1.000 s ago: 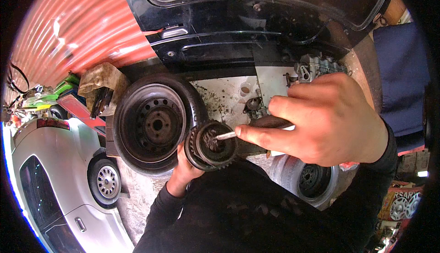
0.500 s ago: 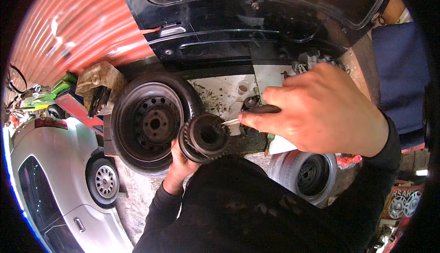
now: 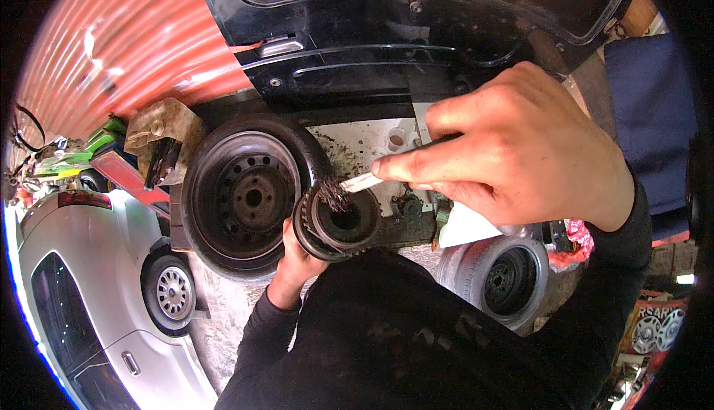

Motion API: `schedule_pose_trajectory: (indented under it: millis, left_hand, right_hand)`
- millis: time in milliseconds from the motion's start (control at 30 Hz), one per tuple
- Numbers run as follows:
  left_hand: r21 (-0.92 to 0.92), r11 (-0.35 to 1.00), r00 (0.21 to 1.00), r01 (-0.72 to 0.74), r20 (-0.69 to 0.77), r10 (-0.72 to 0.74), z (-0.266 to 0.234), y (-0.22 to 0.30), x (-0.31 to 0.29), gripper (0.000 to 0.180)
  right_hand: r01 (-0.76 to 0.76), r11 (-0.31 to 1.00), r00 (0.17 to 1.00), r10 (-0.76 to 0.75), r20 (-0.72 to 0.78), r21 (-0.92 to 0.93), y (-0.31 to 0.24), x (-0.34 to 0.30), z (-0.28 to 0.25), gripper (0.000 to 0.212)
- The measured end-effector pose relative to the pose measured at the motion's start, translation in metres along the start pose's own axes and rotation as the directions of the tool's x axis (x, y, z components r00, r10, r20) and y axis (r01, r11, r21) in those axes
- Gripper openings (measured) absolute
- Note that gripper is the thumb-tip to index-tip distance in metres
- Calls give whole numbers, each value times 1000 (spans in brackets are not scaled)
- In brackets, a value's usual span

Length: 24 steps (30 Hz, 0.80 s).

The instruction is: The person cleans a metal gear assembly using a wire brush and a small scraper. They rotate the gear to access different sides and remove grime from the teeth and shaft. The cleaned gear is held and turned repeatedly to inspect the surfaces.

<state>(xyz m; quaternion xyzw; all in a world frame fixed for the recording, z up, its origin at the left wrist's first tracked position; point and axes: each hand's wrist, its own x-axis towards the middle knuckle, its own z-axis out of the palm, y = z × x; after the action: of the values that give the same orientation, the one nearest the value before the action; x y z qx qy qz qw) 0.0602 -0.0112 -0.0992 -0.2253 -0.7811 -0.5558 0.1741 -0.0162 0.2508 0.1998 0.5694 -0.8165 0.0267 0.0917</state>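
Note:
My left hand (image 3: 296,261) is closed around the lower left side of a dark, greasy toothed metal gear (image 3: 327,237) with a round hole through its middle; most of the fingers are hidden behind it. Between the thumb and fingers of my right hand (image 3: 506,153) is the handle of a paintbrush (image 3: 363,182), its metal collar pale. The dark, clumped bristles touch the gear's upper rim, at the edge of the hole. Directly behind the gear lies a wheel with a tyre (image 3: 253,198), its steel rim facing up.
A black car door panel (image 3: 372,60) spans the back. On the stained work surface (image 3: 349,142) stand a small clear cup (image 3: 398,139) and dark metal parts (image 3: 407,205). Another tyre (image 3: 506,280) lies at the lower right. A silver car (image 3: 97,261) is at the left.
The brush has moved up and left, so its bristles now show at the gear's upper rim instead of inside the hole. My right hand has risen; the left still holds the gear.

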Motion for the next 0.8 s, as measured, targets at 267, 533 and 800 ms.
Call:
schedule_pose_trajectory:
  millis: [267,533,800]
  left_hand:
    - [16,990,963,-140,-230,140,0,0,23,32]
    - [240,958,929,-157,-294,226,-2,-9,32,45]
    - [600,691,901,-403,127,415,-81,-33,39,79]
  right_hand:
    - [-38,998,998,40,44,-59,-7,-6,13,29]
    - [-73,993,997,75,20,-87,11,7,44,28]
    - [-38,999,999,38,-3,-10,17,11,54,33]
